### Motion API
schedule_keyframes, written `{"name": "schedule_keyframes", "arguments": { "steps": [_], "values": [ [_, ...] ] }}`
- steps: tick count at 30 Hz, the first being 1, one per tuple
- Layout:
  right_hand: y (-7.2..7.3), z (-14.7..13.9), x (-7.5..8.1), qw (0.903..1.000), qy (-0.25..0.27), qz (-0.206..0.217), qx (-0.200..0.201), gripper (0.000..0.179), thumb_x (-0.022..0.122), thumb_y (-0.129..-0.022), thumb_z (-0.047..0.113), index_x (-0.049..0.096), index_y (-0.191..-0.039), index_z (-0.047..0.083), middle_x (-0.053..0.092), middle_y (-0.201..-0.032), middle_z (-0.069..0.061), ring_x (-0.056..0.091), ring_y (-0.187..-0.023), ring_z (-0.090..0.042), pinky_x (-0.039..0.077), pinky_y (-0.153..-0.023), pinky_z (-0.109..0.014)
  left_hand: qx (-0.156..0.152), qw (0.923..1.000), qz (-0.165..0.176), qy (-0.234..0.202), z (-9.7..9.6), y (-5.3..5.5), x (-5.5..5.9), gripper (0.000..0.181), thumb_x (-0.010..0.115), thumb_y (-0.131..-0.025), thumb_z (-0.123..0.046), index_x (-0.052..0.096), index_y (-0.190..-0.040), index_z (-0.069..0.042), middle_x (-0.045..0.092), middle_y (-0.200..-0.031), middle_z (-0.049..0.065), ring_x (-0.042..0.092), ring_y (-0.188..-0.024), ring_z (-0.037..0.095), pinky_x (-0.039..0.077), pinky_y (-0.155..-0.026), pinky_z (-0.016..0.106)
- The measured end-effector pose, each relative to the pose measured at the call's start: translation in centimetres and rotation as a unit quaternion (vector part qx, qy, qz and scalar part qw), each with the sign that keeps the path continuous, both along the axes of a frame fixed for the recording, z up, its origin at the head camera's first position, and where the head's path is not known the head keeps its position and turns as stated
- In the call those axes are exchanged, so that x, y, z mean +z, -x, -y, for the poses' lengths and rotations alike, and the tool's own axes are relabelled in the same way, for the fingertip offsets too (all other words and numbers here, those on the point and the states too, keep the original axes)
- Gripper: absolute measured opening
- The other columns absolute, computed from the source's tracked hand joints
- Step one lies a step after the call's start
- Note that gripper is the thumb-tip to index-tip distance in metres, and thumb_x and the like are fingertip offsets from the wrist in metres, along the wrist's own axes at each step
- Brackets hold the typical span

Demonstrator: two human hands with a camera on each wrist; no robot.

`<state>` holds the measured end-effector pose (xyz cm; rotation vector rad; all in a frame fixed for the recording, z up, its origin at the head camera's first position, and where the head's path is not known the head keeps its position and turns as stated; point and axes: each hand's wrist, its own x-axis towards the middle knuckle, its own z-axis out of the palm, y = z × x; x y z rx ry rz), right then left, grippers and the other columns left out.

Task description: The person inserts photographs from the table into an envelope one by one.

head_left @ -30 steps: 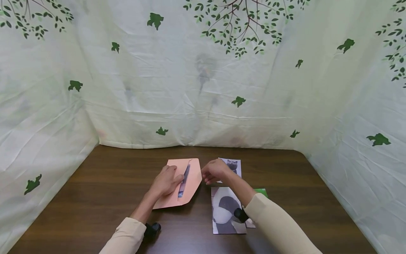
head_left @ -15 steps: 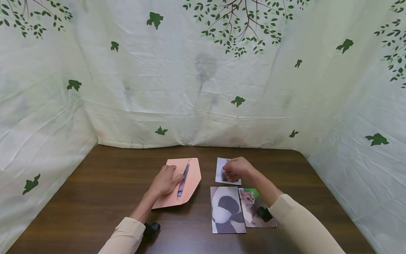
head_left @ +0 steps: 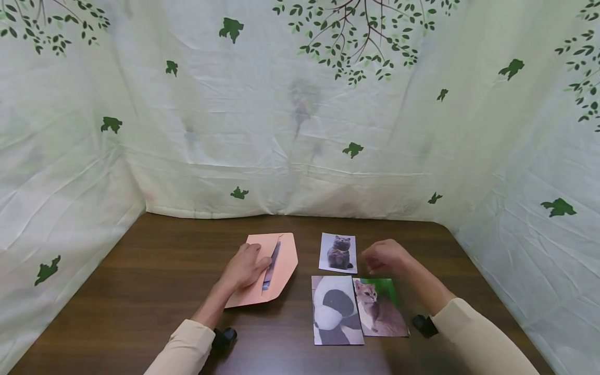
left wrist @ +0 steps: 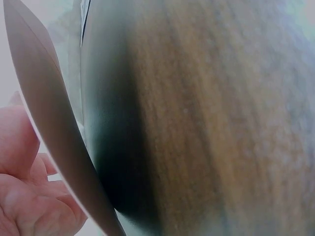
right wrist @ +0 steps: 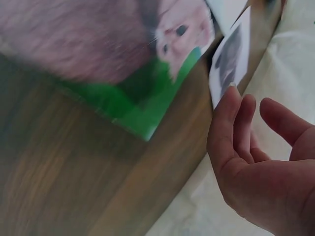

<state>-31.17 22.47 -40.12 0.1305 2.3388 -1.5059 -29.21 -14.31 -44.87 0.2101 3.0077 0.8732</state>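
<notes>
A peach envelope [head_left: 284,271] lies at the left-centre of the table, its right edge a little raised. Through a gap in its front a strip of bluish printed paper [head_left: 268,278] shows. My left hand [head_left: 246,265] grips the envelope, thumb by that gap; some fingertips are hidden. In the left wrist view, the envelope's edge [left wrist: 49,98] stands between the camera and the fingers. My right hand [head_left: 386,257] hovers just right of a grey-cat photo [head_left: 339,253]. Its fingers are loosely bent, apart from the thumb, with nothing held, as the right wrist view shows.
Below the grey-cat photo lie a grey-and-white picture [head_left: 336,312] and, edge to edge with it, a kitten photo [head_left: 379,310] with a green corner. The brown table [head_left: 140,291] meets a pale leaf-printed cloth [head_left: 211,172] at the back and sides.
My right hand has moved from the envelope's right edge across the grey-cat photo to its right side, uncovering the photos. The grey-cat photo has shifted slightly. My left hand stays on the envelope.
</notes>
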Motion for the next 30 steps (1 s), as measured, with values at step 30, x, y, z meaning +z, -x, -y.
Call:
{"name": "schedule_keyframes", "arguments": {
  "steps": [30],
  "values": [
    [-1.5, -6.6, -1.4, 0.9948, -0.035, 0.083, -0.048, 0.041, 0.062, -0.098, 0.015, 0.057, -0.128, -0.013, 0.063, -0.115, -0.024, 0.064, -0.09, -0.026, 0.06, -0.081, -0.039, -0.012, 0.9999, 0.002, 0.007, 0.1, 0.1, 0.1, 0.057, 0.056, -0.099, -0.029, 0.05, -0.14, 0.01, 0.052, -0.14, 0.03, 0.05, -0.128, 0.041, 0.042, -0.108, 0.054]
  ]
}}
